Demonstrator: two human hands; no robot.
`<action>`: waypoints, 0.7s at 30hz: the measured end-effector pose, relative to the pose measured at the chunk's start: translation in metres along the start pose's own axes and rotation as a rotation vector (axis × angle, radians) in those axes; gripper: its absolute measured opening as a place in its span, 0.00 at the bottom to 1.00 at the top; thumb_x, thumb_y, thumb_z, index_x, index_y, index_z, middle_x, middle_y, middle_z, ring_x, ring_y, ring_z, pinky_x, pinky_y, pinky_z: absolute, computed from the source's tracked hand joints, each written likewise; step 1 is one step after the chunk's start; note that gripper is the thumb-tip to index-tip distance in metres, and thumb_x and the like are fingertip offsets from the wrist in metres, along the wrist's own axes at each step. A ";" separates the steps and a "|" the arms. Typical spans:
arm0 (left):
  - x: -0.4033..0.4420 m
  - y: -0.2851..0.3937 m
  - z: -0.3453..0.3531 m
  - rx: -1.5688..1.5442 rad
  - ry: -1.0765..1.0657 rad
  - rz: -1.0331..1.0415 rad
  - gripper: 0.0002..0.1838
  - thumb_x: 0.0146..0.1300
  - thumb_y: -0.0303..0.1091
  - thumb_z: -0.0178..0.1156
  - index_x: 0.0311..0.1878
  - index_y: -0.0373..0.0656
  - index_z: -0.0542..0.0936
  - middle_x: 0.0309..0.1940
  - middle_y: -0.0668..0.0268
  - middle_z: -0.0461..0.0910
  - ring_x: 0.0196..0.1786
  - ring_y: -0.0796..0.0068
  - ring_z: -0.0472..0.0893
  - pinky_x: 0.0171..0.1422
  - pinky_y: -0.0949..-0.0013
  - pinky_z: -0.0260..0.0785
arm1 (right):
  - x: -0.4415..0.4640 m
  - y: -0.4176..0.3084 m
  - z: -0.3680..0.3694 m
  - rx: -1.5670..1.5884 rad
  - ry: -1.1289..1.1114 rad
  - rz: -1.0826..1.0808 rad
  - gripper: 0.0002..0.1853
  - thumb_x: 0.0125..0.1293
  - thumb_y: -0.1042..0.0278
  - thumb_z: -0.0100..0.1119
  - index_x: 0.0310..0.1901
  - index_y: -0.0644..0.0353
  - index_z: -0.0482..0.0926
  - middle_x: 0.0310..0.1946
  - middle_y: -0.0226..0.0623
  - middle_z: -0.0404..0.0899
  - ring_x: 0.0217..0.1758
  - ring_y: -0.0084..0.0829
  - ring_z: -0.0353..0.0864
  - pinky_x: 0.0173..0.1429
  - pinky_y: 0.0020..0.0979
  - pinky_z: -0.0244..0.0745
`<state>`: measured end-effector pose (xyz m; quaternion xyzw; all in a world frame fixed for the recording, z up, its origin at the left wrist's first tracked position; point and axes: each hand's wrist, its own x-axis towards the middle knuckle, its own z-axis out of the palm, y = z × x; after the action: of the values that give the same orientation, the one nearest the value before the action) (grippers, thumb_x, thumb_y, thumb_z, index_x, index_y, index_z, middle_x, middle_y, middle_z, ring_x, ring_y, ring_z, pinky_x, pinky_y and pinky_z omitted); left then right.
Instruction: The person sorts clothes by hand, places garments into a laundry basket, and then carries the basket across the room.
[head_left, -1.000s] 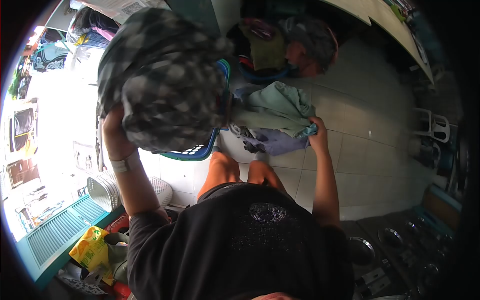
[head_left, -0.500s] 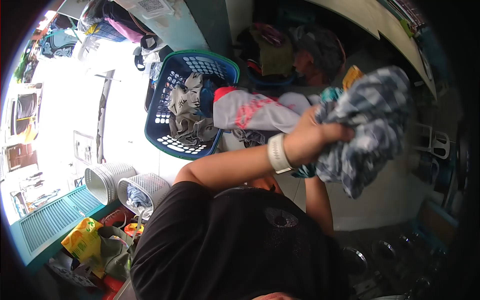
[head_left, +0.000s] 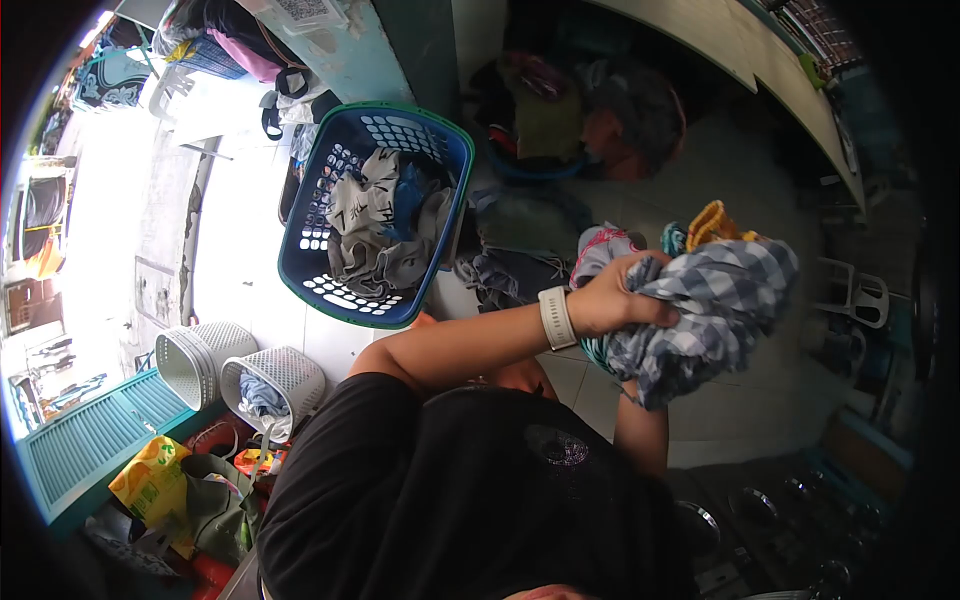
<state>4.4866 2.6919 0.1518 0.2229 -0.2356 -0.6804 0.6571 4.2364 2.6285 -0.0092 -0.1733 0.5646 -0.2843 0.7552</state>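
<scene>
The left arm (head_left: 460, 345) reaches across the body (head_left: 430, 470), pointing between two and three o'clock; its wrist (head_left: 556, 317) looks nearly straight, the left hand (head_left: 612, 300) clenched; the right arm (head_left: 641, 432) rises toward twelve, right hand hidden.

Swung the checked cloth (head_left: 715, 305) from upper left clear over to the right, left hand (head_left: 622, 300) and all. Uncovered the basket (head_left: 370, 318), too. Went from stretched mid-frame to bunched by that hand with the grey shirt (head_left: 600, 252).
</scene>
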 end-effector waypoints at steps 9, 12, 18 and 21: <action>-0.081 -0.056 -0.206 1.156 0.664 0.109 0.35 0.40 0.37 0.74 0.55 0.44 0.74 0.59 0.52 0.67 0.59 0.55 0.71 0.64 0.62 0.64 | 0.107 0.093 -0.076 -0.590 0.652 0.442 0.30 0.70 0.51 0.44 0.69 0.54 0.56 0.68 0.40 0.56 0.64 0.46 0.65 0.67 0.63 0.47; -0.126 -0.009 -0.221 0.858 0.721 0.123 0.18 0.49 0.28 0.68 0.47 0.42 0.80 0.42 0.62 0.80 0.42 0.70 0.80 0.49 0.70 0.71 | 0.068 0.112 -0.142 -1.094 0.504 0.545 0.27 0.68 0.53 0.48 0.64 0.57 0.65 0.63 0.41 0.66 0.62 0.43 0.69 0.64 0.52 0.60; -0.173 0.067 -0.340 1.788 1.339 -0.009 0.25 0.46 0.44 0.70 0.50 0.51 0.78 0.54 0.52 0.73 0.52 0.53 0.76 0.58 0.54 0.66 | 0.041 0.118 -0.138 -1.865 0.349 0.431 0.19 0.64 0.57 0.54 0.51 0.62 0.78 0.47 0.41 0.81 0.49 0.36 0.80 0.52 0.34 0.74; -0.180 0.055 -0.375 1.694 1.341 -0.401 0.41 0.40 0.48 0.73 0.61 0.57 0.70 0.67 0.44 0.55 0.60 0.40 0.69 0.58 0.51 0.67 | 0.044 0.110 -0.073 -1.672 0.295 0.362 0.21 0.66 0.58 0.53 0.56 0.59 0.74 0.52 0.42 0.77 0.55 0.37 0.76 0.57 0.34 0.70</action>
<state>4.7664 2.8597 -0.1120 0.9606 -0.1811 -0.1334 0.1634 4.2018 2.6905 -0.1284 -0.5405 0.6993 0.3289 0.3327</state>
